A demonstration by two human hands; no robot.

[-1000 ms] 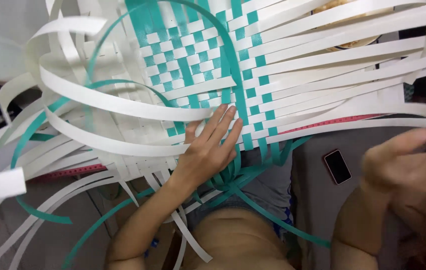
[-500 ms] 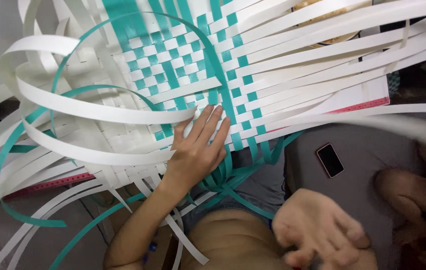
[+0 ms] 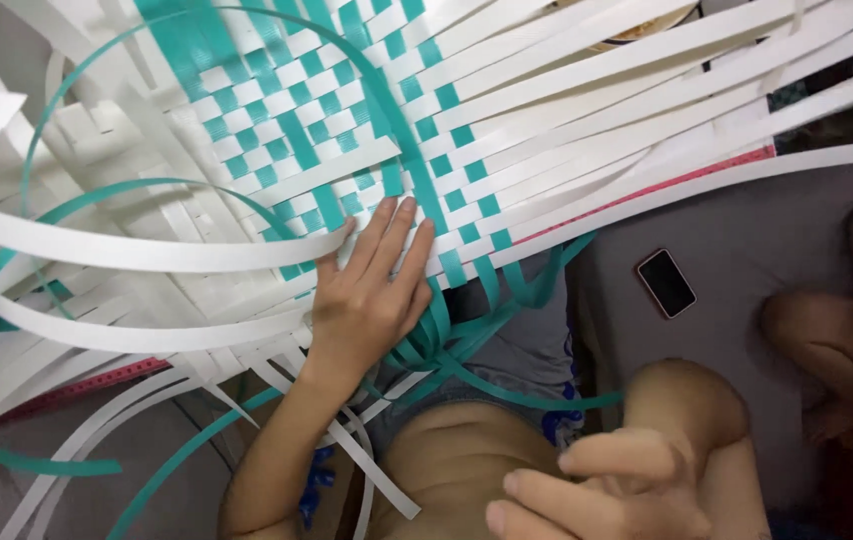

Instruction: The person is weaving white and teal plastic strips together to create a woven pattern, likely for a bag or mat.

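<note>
A flat woven mat of white and teal plastic strips fills the upper half of the view. My left hand lies palm down on its near edge, fingers spread over the weave and gripping nothing. Loose teal strips bunch up just right of that hand. Long white strips curl away to the left. My right hand is low in the view, blurred, its fingers loosely curled over my lap. No strip is visible in it.
A dark phone lies on a grey cushion to the right. Another person's limb rests at the right edge. A red strip shows under the white ones at the lower left.
My right hand has come down from the right side, off a long white strip, to the bottom middle. My left hand has stayed pressed on the mat's edge.
</note>
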